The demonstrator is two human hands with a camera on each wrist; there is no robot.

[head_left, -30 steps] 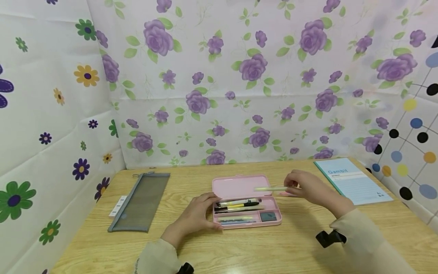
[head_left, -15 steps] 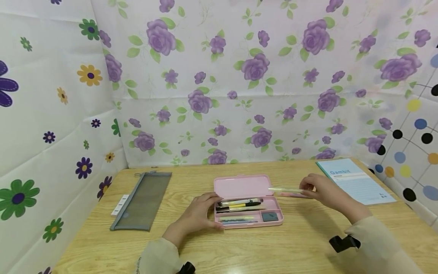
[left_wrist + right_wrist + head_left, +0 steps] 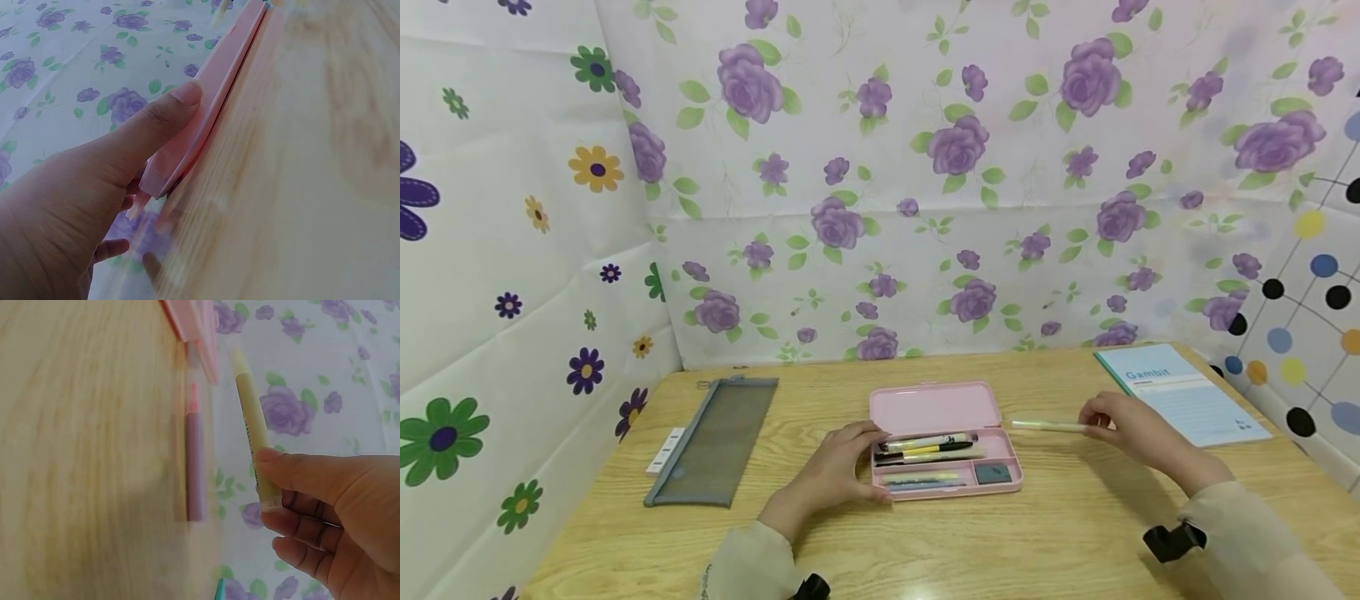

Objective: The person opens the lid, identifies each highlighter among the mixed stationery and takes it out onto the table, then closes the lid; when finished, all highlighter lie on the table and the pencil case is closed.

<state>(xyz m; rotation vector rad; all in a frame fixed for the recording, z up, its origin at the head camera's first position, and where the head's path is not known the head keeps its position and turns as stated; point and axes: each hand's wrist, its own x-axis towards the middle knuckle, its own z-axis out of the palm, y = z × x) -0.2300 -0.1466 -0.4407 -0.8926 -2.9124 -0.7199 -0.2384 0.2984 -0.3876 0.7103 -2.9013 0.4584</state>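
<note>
A pink pencil case [image 3: 934,408] lies with its lid back on the table. My left hand [image 3: 823,471] grips its left end; in the left wrist view the thumb [image 3: 187,94] presses the front wall and the other fingers are partly hidden behind. Inside the case are several pens [image 3: 925,451], slim sticks [image 3: 921,481] in the front compartment and a dark grey block [image 3: 992,473]. To the right of the case, my right hand [image 3: 1131,429] pinches a pale yellow highlighter [image 3: 253,419] near one end, its other end pointing toward the case.
A pink highlighter [image 3: 195,465] rests on the wooden table [image 3: 970,542] below the held one. At the left lies a grey mesh zip pouch [image 3: 718,442] beside a white card [image 3: 666,451]. A blue notebook [image 3: 1187,400] lies at the back right. Flowered sheets [image 3: 880,167] surround the table.
My right hand has moved right and a little lower, carrying the yellow highlighter away from over the lid to the table area right of the case. My left hand keeps its grip.
</note>
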